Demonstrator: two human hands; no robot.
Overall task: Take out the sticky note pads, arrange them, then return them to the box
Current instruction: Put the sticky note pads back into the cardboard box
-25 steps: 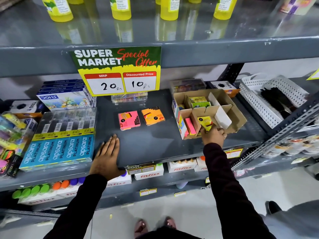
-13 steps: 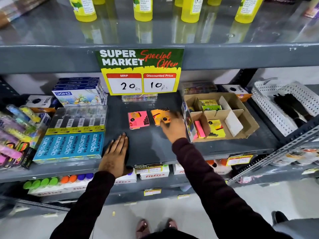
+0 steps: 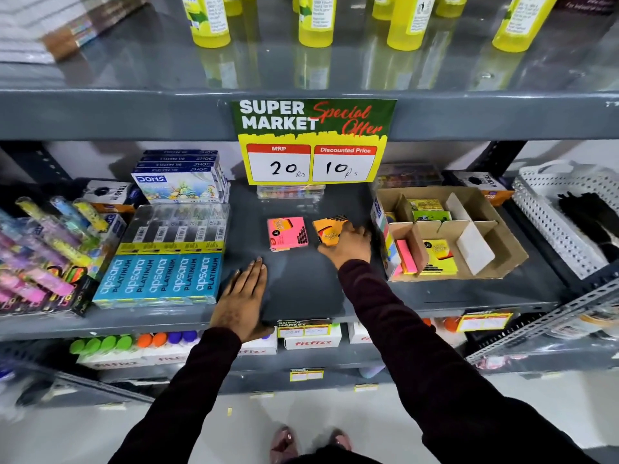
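Observation:
A pink sticky note pad (image 3: 287, 233) lies flat on the grey shelf (image 3: 301, 289). Just to its right is an orange sticky note pad (image 3: 326, 226). My right hand (image 3: 348, 244) covers the orange pad's right side, fingers curled onto it. My left hand (image 3: 243, 301) rests flat on the shelf's front edge and holds nothing. At the right stands the open cardboard box (image 3: 495, 249) with dividers. It holds a yellow pad (image 3: 437, 257), a pink pad on edge (image 3: 405, 256) and green and yellow pads (image 3: 430, 214) in the back cell.
Blue Apsara pencil boxes (image 3: 160, 276) and DOMS boxes (image 3: 177, 185) fill the shelf's left side. A white perforated basket (image 3: 562, 229) stands right of the box. A price sign (image 3: 313, 142) hangs from the upper shelf, which carries yellow bottles (image 3: 315, 21).
My right hand left the yellow pad in the box, swung left to the orange pad and now lies over it. The left hand stayed flat on the shelf.

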